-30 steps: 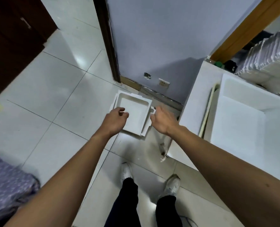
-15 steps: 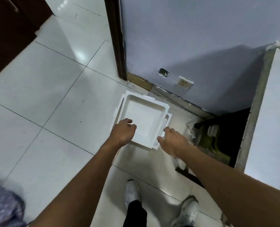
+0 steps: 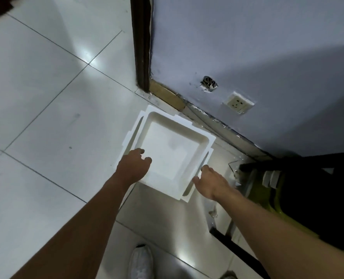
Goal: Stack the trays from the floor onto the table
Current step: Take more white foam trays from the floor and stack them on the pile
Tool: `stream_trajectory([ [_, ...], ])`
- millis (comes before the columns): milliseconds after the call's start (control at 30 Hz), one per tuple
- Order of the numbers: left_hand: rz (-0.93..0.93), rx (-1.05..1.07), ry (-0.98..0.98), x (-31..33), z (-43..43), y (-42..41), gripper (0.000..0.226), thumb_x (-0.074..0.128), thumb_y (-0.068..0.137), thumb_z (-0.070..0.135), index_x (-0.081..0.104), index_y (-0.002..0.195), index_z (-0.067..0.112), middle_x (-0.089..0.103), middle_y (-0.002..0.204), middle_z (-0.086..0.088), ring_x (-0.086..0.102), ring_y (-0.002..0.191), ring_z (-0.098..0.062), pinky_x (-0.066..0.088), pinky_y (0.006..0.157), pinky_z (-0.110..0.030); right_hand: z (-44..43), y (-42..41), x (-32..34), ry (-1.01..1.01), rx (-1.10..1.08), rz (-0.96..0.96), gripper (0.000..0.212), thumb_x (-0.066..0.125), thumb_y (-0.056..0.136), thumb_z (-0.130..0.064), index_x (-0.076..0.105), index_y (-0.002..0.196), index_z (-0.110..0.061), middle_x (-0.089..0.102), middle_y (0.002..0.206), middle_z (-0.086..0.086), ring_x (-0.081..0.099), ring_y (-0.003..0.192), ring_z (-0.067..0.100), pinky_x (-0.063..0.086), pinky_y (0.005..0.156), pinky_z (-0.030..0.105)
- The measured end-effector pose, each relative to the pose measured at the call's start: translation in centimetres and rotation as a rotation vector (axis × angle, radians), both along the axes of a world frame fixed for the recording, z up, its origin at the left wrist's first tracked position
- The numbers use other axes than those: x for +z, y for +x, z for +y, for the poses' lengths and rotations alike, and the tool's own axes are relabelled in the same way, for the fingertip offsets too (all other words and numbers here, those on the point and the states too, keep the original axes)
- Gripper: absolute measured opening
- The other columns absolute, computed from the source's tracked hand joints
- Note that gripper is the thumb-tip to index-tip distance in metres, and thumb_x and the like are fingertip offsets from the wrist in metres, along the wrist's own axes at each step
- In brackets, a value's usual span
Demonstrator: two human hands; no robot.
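The top tray (image 3: 173,154), a white square foam piece with a raised rim, lies nested at a slight skew on a lower tray (image 3: 132,134) of the same kind. Only the lower tray's rim shows, at the left and near right. Both rest on the tiled floor (image 3: 46,117), just beside the foot of the grey wall (image 3: 247,47).

The left grip (image 3: 134,168) is closed over the top tray's near left rim, its fingers curled inside the rim. The right grip (image 3: 209,182) is at the near right edge with thumb and fingers bent against it; I cannot tell whether it has hold.

A wall socket (image 3: 238,104) sits low on the wall beyond the trays. A dark door frame (image 3: 141,43) stands to its left. One pale shoe (image 3: 141,262) shows below the arms.
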State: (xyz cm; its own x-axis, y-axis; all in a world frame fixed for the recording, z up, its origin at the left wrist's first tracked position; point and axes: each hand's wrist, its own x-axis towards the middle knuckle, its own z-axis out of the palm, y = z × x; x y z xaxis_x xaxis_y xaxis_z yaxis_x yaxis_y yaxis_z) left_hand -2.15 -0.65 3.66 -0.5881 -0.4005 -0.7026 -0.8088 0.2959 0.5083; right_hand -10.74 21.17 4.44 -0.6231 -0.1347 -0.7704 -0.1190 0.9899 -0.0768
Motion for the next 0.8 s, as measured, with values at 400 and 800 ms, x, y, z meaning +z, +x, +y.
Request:
stream_trajectory([
  [400, -0.046, 0.001, 0.012, -7.9, -1.5, 0.1, 0.071, 0.054, 0.095, 0.021, 0.02, 0.157, 0.007, 0.036, 0.158, -0.014, 0.04, 0.141, -0.035, 0.035, 0.115, -0.048, 0.4, -0.3, -7.4, -0.116, -0.427, -0.059, 0.054, 0.046, 0.101, -0.035, 0.034, 0.146, -0.008, 0.059, 0.13, 0.012, 0.056, 0.102, 0.028, 0.04, 0.081, 0.031],
  [800, -0.022, -0.051, -0.059, -9.8, -3.3, -1.6, 0.058, 0.058, 0.088, 0.022, 0.037, 0.14, 0.006, 0.049, 0.136, -0.018, 0.053, 0.119, -0.039, 0.046, 0.102, -0.051, -0.8, -2.6, -9.5, -0.231, -0.639, -0.07, 0.021, 0.048, 0.093, -0.026, 0.054, 0.099, -0.007, 0.061, 0.099, 0.014, 0.063, 0.096, 0.031, 0.053, 0.086, 0.039],
])
